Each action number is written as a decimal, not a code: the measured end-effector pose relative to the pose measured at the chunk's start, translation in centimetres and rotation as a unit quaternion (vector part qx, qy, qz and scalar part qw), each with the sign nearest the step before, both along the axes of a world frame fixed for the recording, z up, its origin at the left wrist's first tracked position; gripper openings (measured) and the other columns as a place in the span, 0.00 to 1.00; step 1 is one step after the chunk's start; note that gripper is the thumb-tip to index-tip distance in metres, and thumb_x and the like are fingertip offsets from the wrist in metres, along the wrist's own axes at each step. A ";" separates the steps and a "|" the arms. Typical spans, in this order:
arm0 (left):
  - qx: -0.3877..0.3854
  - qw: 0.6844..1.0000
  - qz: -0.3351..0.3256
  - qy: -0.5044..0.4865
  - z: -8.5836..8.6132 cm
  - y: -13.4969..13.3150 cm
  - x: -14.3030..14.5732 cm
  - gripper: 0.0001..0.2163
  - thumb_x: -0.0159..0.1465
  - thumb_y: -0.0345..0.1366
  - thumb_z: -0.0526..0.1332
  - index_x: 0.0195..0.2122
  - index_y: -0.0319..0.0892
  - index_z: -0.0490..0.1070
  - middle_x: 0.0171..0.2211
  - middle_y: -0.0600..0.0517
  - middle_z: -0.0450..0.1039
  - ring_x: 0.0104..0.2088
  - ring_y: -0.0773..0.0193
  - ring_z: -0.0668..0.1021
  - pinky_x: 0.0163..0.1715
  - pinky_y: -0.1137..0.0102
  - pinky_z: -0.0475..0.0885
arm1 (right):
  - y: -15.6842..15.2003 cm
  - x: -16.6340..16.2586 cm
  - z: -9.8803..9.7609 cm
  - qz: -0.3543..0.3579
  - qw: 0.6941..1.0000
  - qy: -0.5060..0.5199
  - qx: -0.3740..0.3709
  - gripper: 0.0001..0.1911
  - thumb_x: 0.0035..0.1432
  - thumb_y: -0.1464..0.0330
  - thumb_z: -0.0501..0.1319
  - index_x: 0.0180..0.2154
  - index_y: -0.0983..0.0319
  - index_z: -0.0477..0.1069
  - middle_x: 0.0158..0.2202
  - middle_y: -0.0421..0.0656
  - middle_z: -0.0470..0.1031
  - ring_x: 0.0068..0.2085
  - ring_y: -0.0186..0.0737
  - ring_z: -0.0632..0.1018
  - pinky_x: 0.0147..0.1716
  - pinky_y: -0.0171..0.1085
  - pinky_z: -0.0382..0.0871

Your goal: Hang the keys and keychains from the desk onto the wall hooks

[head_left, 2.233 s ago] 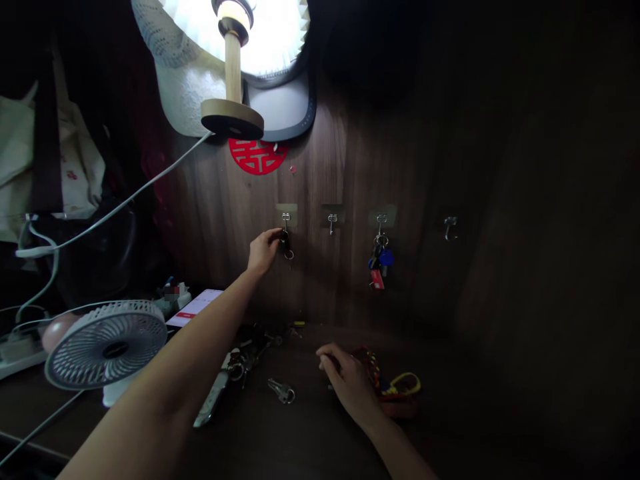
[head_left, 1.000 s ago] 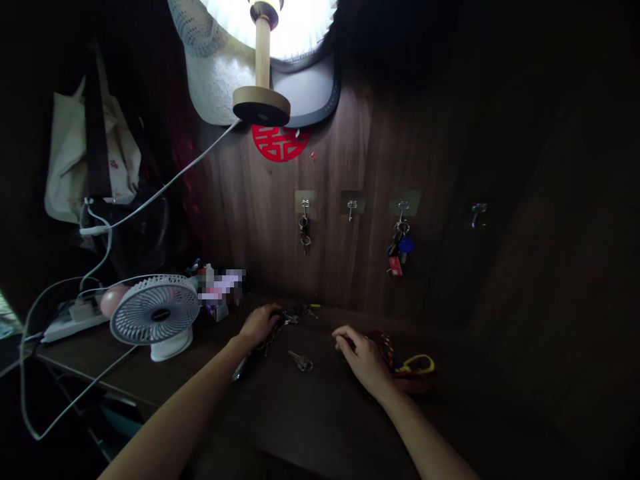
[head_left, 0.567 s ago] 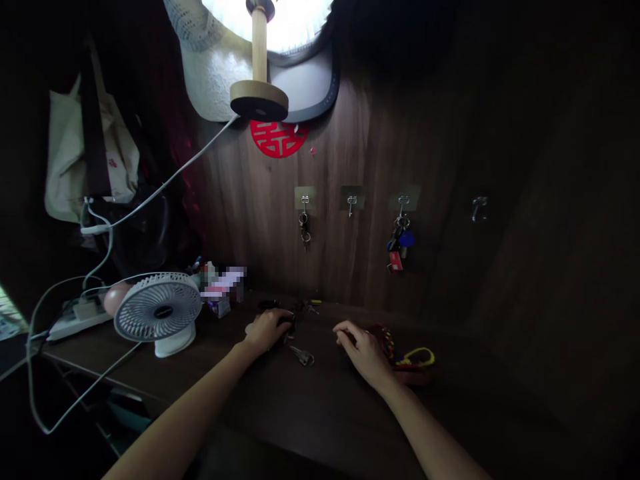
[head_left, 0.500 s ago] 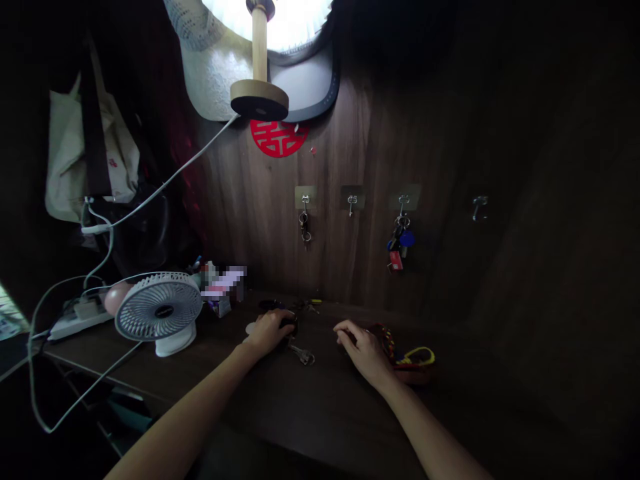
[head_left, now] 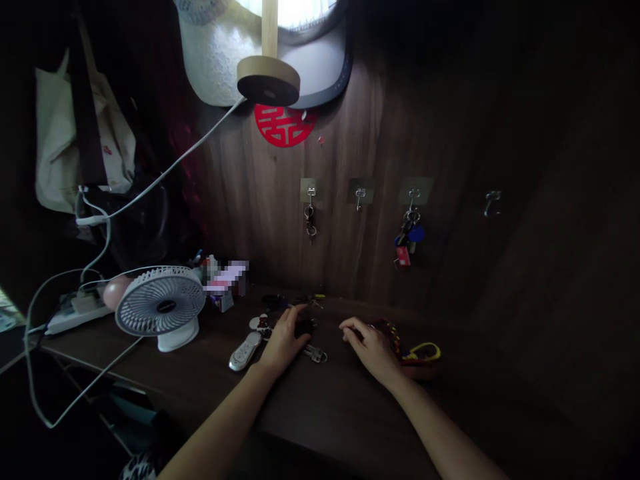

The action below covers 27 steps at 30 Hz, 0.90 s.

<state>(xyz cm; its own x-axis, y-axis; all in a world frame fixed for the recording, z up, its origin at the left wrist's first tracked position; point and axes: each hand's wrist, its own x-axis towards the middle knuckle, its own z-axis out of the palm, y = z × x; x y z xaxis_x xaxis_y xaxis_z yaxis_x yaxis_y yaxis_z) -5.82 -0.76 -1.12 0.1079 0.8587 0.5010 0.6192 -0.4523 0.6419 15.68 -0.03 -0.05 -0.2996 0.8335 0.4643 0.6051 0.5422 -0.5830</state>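
1. Beside the left hand [head_left: 284, 341] on the desk [head_left: 310, 403]: loose keys [head_left: 316, 354] by its thumb, a white fob [head_left: 245, 352] opposite.
2. Its fingers spread about a dark object [head_left: 303, 327]; gripping or not, I cannot tell.
3. The right hand [head_left: 371, 348], fingers loosely bent, contents unclear, is near a yellow loop [head_left: 426, 349].
4. On wall hooks: two key bunches, left [head_left: 311, 222] and right [head_left: 409, 239].

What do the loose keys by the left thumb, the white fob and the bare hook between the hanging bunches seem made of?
Loose keys: metal, dull silver, judging by their grey sheen.
White fob: probably hard plastic, smooth, slightly glossy, with a pale highlight.
Bare hook: likely plated metal, shiny, from bright glints on thin wire.
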 end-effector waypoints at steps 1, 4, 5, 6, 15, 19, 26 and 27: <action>0.002 1.000 -0.011 -0.001 0.0 -0.1 0.0 0.30 0.51 0.22 0.60 0.55 0.47 0.58 0.46 0.49 0.66 0.47 0.61 0.71 0.51 0.63 0.66 | 0.0 0.0 -0.1 -0.005 1.000 -0.001 -0.001 0.12 0.59 0.63 0.49 0.35 0.58 0.70 0.27 0.39 0.75 0.30 0.37 0.75 0.33 0.34 0.66; 0.003 0.999 -0.036 0.003 0.0 -0.2 -0.1 0.30 0.52 0.21 0.58 0.56 0.49 0.57 0.46 0.50 0.65 0.46 0.61 0.71 0.50 0.63 0.66 | 0.1 -0.1 -0.1 -0.010 1.000 -0.005 0.005 0.12 0.59 0.64 0.49 0.35 0.57 0.70 0.28 0.39 0.76 0.30 0.37 0.75 0.34 0.35 0.66; 0.002 0.999 -0.042 0.005 0.1 -0.2 -0.1 0.31 0.52 0.20 0.57 0.56 0.49 0.57 0.47 0.50 0.65 0.46 0.61 0.71 0.51 0.63 0.66 | 0.1 -0.2 0.1 -0.006 1.000 -0.009 0.007 0.12 0.59 0.64 0.49 0.35 0.57 0.70 0.30 0.39 0.76 0.31 0.37 0.75 0.34 0.35 0.66; 0.001 0.999 -0.047 0.006 0.1 -0.3 -0.2 0.31 0.51 0.20 0.57 0.56 0.49 0.56 0.47 0.50 0.64 0.46 0.61 0.71 0.51 0.63 0.66 | 0.1 -0.2 0.3 -0.001 1.000 -0.016 0.010 0.12 0.59 0.64 0.49 0.35 0.57 0.70 0.31 0.39 0.76 0.32 0.37 0.75 0.35 0.35 0.66; 0.019 0.994 -0.102 0.016 0.4 -0.9 -0.2 0.32 0.51 0.18 0.54 0.57 0.49 0.54 0.49 0.50 0.64 0.48 0.62 0.70 0.53 0.64 0.65 | -0.1 -1.1 3.4 0.022 0.994 -0.106 -0.010 0.10 0.56 0.67 0.51 0.33 0.56 0.71 0.31 0.38 0.76 0.33 0.37 0.75 0.33 0.34 0.62; 0.016 0.993 -0.117 0.018 0.3 -1.0 -0.2 0.31 0.52 0.19 0.54 0.56 0.48 0.55 0.49 0.50 0.65 0.48 0.63 0.70 0.53 0.65 0.65 | 0.6 -2.2 2.6 0.012 0.997 -0.079 -0.018 0.11 0.57 0.67 0.51 0.34 0.57 0.71 0.31 0.38 0.76 0.33 0.37 0.75 0.33 0.34 0.63; -0.003 0.992 -0.125 0.017 0.5 -1.3 -0.2 0.23 0.58 0.27 0.56 0.55 0.47 0.57 0.49 0.50 0.68 0.49 0.63 0.72 0.51 0.66 0.66 | 0.9 -2.4 0.0 -0.006 0.998 -0.065 0.012 0.11 0.58 0.69 0.49 0.35 0.58 0.70 0.35 0.41 0.75 0.38 0.38 0.75 0.39 0.36 0.64; -0.009 0.992 -0.126 0.020 0.6 -1.4 -0.1 0.21 0.60 0.29 0.56 0.54 0.47 0.57 0.48 0.51 0.69 0.48 0.63 0.73 0.50 0.67 0.67 | 0.8 -2.2 -0.2 -0.005 0.997 -0.071 0.011 0.11 0.58 0.70 0.49 0.35 0.58 0.69 0.35 0.40 0.75 0.38 0.38 0.75 0.39 0.36 0.64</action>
